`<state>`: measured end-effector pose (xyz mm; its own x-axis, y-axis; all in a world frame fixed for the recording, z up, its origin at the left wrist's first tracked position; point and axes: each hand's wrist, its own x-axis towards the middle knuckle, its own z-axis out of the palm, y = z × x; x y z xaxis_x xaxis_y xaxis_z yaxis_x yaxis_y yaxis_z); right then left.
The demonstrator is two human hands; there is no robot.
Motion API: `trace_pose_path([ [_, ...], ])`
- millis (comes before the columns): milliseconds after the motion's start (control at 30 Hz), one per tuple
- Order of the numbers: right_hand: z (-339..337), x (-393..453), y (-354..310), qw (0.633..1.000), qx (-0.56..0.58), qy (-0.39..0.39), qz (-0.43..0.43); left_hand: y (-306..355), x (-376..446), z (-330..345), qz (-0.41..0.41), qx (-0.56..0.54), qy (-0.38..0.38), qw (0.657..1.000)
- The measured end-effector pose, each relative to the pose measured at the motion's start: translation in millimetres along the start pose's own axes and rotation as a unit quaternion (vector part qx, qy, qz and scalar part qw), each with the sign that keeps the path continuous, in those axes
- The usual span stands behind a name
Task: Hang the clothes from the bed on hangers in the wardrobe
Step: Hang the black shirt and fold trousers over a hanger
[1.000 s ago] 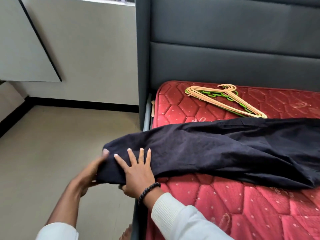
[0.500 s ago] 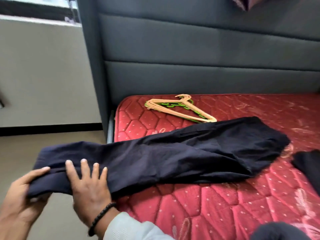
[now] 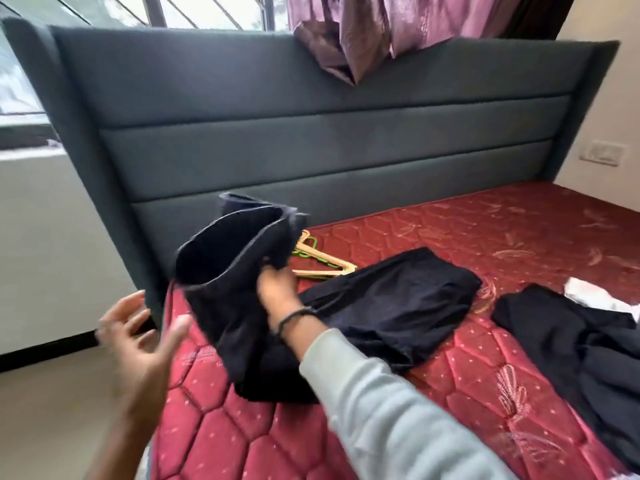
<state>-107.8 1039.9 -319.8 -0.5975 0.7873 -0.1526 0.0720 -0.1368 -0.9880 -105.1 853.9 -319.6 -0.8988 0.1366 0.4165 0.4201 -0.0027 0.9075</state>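
Dark navy trousers (image 3: 398,299) lie across the red quilted mattress (image 3: 485,375). My right hand (image 3: 277,289) grips their leg ends and holds them raised over the mattress's left side, with the open cuffs facing me. My left hand (image 3: 138,337) hovers just left of the lifted cloth, fingers spread, holding nothing. A pile of tan and green hangers (image 3: 322,261) lies on the mattress behind the trousers, near the headboard. The wardrobe is out of view.
A second black garment (image 3: 581,344) with a bit of white cloth (image 3: 595,296) lies at the right. The tall grey padded headboard (image 3: 311,133) stands behind, with a purple curtain (image 3: 363,32) draped over its top. Bare floor (image 3: 52,410) lies left of the bed.
My right hand has lifted the trouser leg ends up and folded them toward the middle of the bed. My left hand has let go of the cloth. The view has swung right and up.
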Motion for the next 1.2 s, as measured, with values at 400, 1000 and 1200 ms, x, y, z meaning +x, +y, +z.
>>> trace_pose_path([
  [400, -327.0, 174.4, 10.7, 0.973, 0.105, 0.192, 0.077, -102.9, -68.3, 244.7, 0.126, 0.417, -0.414, 0.799],
  [1000, -377.3, 170.2, 94.4, 0.955, -0.056, 0.271, 0.112, -169.6, -113.4, 167.9, 0.181, 0.421, -0.407, 0.790],
  [1200, -364.3, 154.8, 70.4, 0.863, -0.421, 0.279, -0.030, -148.0, -102.8, 155.6, 0.144, 0.351, -0.414, 0.827],
])
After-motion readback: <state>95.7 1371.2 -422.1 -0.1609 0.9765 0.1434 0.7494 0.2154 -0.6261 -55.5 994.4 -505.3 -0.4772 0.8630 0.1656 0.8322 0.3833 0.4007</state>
